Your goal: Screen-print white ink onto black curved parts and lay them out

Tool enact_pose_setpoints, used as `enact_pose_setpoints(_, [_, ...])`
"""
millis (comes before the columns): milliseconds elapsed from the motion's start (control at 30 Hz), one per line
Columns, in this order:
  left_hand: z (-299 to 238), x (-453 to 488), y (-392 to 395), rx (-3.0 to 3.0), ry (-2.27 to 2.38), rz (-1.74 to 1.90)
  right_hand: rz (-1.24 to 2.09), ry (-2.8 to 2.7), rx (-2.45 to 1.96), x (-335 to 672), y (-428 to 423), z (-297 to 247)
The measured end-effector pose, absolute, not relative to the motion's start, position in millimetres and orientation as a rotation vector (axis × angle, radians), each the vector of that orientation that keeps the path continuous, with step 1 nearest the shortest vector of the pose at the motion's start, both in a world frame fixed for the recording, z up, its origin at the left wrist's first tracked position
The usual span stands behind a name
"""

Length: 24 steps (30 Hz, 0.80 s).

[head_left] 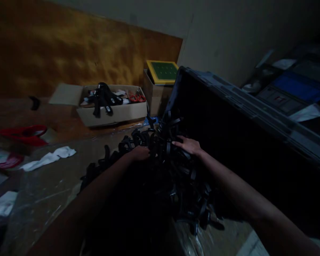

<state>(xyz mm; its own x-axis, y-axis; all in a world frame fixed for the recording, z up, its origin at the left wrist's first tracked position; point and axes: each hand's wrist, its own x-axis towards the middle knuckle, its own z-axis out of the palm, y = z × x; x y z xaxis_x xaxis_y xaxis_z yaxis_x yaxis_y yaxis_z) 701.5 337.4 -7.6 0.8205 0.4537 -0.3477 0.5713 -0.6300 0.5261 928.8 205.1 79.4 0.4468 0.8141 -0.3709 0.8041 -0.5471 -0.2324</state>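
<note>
A large heap of curved black plastic parts (185, 170) spreads across the work surface and up to the mouth of a dark tipped bin (229, 117). My left hand (141, 153) reaches into the heap from the left; its fingertips are lost among the parts. On the right side of the heap, my right hand (189, 144) lies over the parts beside the bin's opening, with fingers stretched out toward the left. The picture is dim, so single parts under the hands are hard to separate.
Behind the heap stands an open cardboard box (114, 115) with black parts and red-handled scissors (137, 96). Near it, a green board with a yellow frame (164, 71) rests on another carton (160, 94). A red tape dispenser (26, 135) and a white cloth (50, 158) lie at left.
</note>
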Motion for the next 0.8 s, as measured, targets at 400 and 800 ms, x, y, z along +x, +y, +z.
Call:
enact_pose_setpoints(400, [22.6, 610.3, 265.0, 2.699, 0.565, -0.316, 0.693, -1.893, -2.368, 805.4, 175.1, 68.2])
enact_pose_setpoints(800, [97.5, 656.5, 324.0, 2.651, 0.672, -0.467, 0.159, -1.117, -1.872, 829.0, -46.5, 4.7])
